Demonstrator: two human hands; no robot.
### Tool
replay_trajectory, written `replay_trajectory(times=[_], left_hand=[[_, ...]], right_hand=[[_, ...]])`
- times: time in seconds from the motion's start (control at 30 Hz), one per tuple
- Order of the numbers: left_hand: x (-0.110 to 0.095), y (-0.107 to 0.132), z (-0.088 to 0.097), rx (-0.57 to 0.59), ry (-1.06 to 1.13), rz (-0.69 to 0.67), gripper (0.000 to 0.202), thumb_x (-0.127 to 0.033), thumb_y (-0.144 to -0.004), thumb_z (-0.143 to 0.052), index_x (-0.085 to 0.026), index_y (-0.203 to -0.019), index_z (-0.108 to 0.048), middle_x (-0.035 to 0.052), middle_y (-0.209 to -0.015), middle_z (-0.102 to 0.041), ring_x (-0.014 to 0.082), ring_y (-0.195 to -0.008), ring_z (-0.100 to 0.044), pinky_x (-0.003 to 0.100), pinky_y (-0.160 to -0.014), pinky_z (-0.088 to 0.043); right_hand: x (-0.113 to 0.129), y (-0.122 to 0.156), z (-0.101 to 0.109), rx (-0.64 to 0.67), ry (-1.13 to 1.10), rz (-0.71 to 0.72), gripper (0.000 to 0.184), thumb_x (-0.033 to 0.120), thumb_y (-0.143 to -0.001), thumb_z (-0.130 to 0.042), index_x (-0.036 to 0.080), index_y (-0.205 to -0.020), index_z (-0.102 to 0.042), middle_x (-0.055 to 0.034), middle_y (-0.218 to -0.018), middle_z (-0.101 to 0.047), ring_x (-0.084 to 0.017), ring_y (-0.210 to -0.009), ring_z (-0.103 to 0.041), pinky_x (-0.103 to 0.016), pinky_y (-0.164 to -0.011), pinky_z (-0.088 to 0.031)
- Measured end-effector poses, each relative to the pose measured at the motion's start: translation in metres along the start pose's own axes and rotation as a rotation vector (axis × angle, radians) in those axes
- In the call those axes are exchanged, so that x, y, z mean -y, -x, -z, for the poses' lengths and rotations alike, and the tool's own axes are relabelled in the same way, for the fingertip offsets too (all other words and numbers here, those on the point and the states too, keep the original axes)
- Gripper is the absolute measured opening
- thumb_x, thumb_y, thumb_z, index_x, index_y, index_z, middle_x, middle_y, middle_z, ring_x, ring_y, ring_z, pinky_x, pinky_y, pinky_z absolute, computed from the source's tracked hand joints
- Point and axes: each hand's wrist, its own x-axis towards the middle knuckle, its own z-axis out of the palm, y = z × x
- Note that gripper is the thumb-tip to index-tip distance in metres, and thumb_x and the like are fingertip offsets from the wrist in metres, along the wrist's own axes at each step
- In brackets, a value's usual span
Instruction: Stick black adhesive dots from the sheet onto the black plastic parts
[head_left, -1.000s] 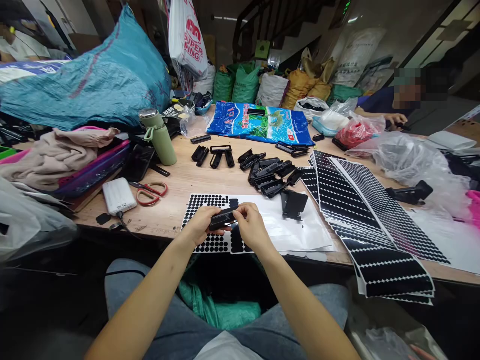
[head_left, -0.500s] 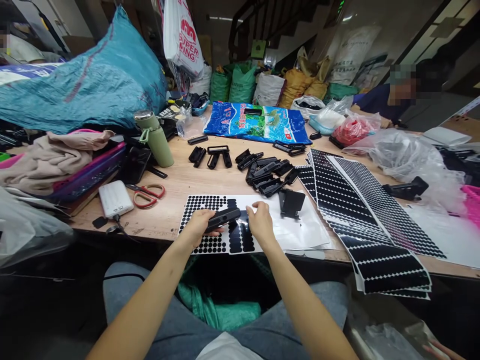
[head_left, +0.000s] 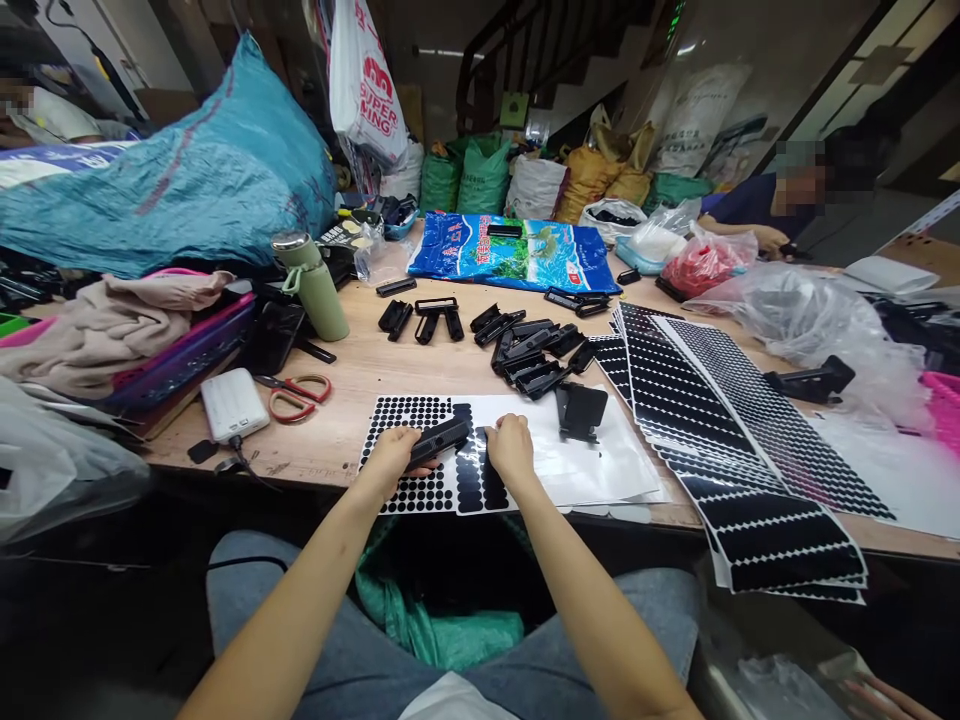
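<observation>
My left hand [head_left: 394, 456] is closed around a long black plastic part [head_left: 439, 439], held just above a white sheet of black sticker dots [head_left: 411, 412] at the table's near edge. My right hand [head_left: 509, 448] rests on the same sheet just right of the part, its fingertips pinched down at a column of oval black stickers [head_left: 480, 478]. What the fingers hold, if anything, is too small to see. A pile of similar black plastic parts [head_left: 529, 350] lies further back, and one folded black piece [head_left: 579, 408] stands on the sheet to the right.
Long fanned sheets of black stickers [head_left: 720, 430] spread to the right. Red-handled scissors [head_left: 296, 392], a white power bank [head_left: 234, 403] and a green bottle [head_left: 315, 285] stand left. A blue printed bag [head_left: 517, 252] lies at the back. Another person [head_left: 757, 205] sits at the far right.
My right hand let go of the black part's end and dropped to the sticker sheet. My left hand kept the part and lowered it toward the sheet.
</observation>
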Motion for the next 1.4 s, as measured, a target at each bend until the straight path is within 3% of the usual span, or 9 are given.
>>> replay_trajectory(times=[0.2,0.37,0.47,0.6,0.97,1.4], left_hand=[[-0.002,-0.001,0.002,0.003,0.019,0.02,0.012,-0.021,-0.078,-0.05,-0.011,-0.08,-0.055,0.0123,-0.069,-0.069,0.0208,-0.054,-0.066,0.022,-0.038,-0.05],[-0.014,0.008,-0.003,0.146,0.102,0.093,0.016,-0.018,-0.076,-0.049,-0.007,-0.081,-0.06,0.0161,-0.08,-0.069,0.024,-0.066,-0.068,0.027,-0.047,-0.055],[-0.022,0.018,-0.012,0.254,0.141,0.096,0.013,-0.016,-0.073,-0.051,-0.008,-0.077,-0.061,0.0128,-0.076,-0.068,0.0242,-0.065,-0.067,0.029,-0.05,-0.055],[-0.028,0.03,-0.025,0.284,0.122,0.079,0.009,-0.015,-0.073,-0.051,-0.011,-0.071,-0.059,0.0057,-0.062,-0.064,0.0221,-0.057,-0.066,0.027,-0.045,-0.052],[-0.024,0.037,-0.03,0.295,0.098,0.04,0.01,-0.021,-0.076,-0.051,-0.013,-0.071,-0.056,0.0016,-0.059,-0.061,0.0185,-0.052,-0.065,0.025,-0.041,-0.05],[-0.02,0.039,-0.035,0.304,0.09,0.016,0.013,-0.022,-0.075,-0.051,-0.012,-0.071,-0.059,0.003,-0.061,-0.061,0.0142,-0.052,-0.062,0.024,-0.042,-0.051]], right_hand=[[0.006,0.0,0.008,0.025,-0.051,-0.023,0.005,0.02,-0.07,-0.051,0.018,-0.065,-0.051,-0.0158,-0.082,-0.056,-0.027,-0.078,-0.054,-0.04,-0.069,-0.039],[0.026,0.016,0.035,0.2,-0.246,0.044,0.019,0.036,-0.076,-0.046,0.019,-0.071,-0.054,-0.0031,-0.071,-0.057,-0.018,-0.069,-0.053,-0.031,-0.066,-0.04],[0.041,0.031,0.048,0.341,-0.395,0.124,0.018,0.035,-0.075,-0.049,0.019,-0.07,-0.054,-0.0024,-0.084,-0.056,-0.015,-0.076,-0.052,-0.029,-0.072,-0.04],[0.054,0.044,0.055,0.412,-0.424,0.136,0.015,0.029,-0.073,-0.051,0.018,-0.065,-0.052,-0.0047,-0.104,-0.05,-0.015,-0.09,-0.051,-0.03,-0.079,-0.039],[0.057,0.052,0.062,0.397,-0.433,0.083,0.015,0.028,-0.073,-0.051,0.017,-0.063,-0.051,-0.0056,-0.102,-0.048,-0.017,-0.094,-0.05,-0.034,-0.083,-0.042],[0.056,0.058,0.064,0.351,-0.398,0.089,0.014,0.025,-0.075,-0.049,0.018,-0.063,-0.049,-0.007,-0.101,-0.046,-0.017,-0.085,-0.051,-0.034,-0.072,-0.049]])
